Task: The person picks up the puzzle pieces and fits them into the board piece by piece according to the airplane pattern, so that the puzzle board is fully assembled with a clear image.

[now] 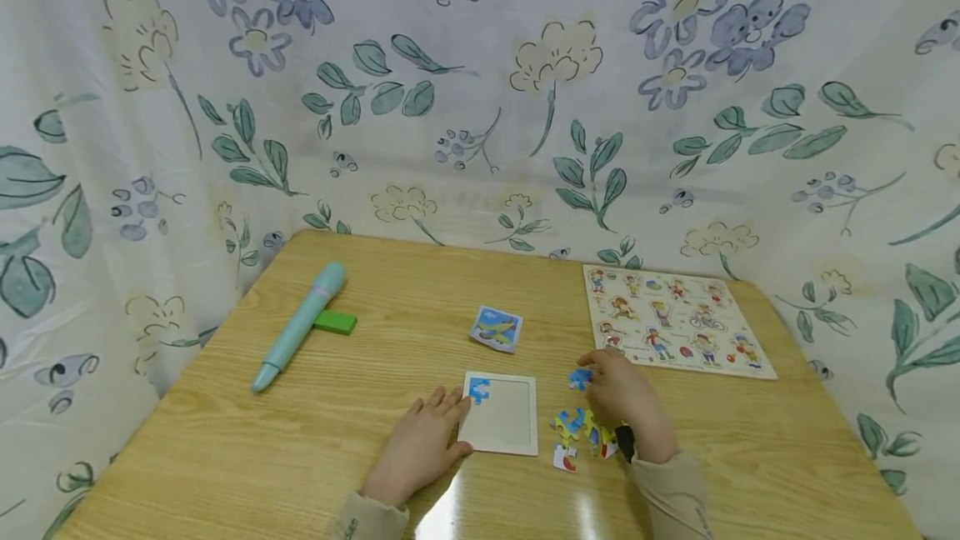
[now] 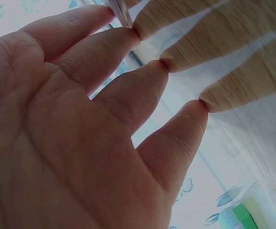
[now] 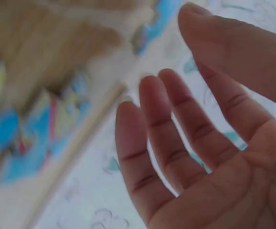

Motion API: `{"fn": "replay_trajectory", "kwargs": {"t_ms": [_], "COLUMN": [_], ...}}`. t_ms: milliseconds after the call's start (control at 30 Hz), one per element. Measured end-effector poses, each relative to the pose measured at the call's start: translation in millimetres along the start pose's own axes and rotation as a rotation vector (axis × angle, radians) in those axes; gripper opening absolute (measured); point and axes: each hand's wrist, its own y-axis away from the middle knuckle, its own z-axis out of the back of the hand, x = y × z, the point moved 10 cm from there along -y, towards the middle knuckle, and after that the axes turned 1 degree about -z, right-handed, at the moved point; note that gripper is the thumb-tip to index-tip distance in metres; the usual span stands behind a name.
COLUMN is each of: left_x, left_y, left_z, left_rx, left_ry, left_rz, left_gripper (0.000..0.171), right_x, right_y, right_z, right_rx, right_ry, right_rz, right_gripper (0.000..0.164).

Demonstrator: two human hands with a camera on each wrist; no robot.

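The left hand (image 1: 422, 447) lies flat-fingered at the left edge of a thin, square puzzle tray (image 1: 501, 422), a lobed blue corner piece (image 1: 477, 391) inside its raised rim. The right hand (image 1: 622, 394), fingers loosely parted, hovers beside a knobbed blue jigsaw piece (image 1: 578, 379); interlocking-edged pieces (image 1: 569, 425) cluster nearer. Beyond, a glossy picture card (image 1: 497, 329) rests on the wood-grained table (image 1: 408, 298).

No text can be read clearly: print on the sports-figure puzzle board (image 1: 682, 317), beyond the puzzle tray (image 1: 533, 415), is too tiny; lettering on the left sleeve (image 1: 372, 518) and right sleeve (image 1: 670, 490), nearer than the tray, is indistinct.
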Motion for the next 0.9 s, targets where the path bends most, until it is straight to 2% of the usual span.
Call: {"fn": "replay_trajectory", "kwargs": {"t_ms": [167, 533, 733, 900], "left_x": [0.1, -1.4, -0.6, -1.7], "left_y": [0.0, 0.1, 0.1, 0.1], "left_z": [-2.1, -0.2, -0.5, 0.6], "left_rx": [-0.001, -0.006, -0.009, -0.007], "left_ry": [-0.012, -0.009, -0.008, -0.003], "left_rz": [0.0, -0.01, -0.008, -0.01], "left_gripper": [0.066, 0.065, 0.065, 0.066], "right_x": [1, -7, -12, -12], "right_y": [-3, 2, 4, 4], "right_z": [-8, -10, -12, -13], "right_rx": [-0.024, 0.037, 0.07, 0.083], "right_ry": [0.015, -0.01, -0.055, -0.148], "right_rz": [0.04, -0.057, -0.087, -0.093], "right_gripper": [0.033, 0.02, 0.021, 0.016]}}
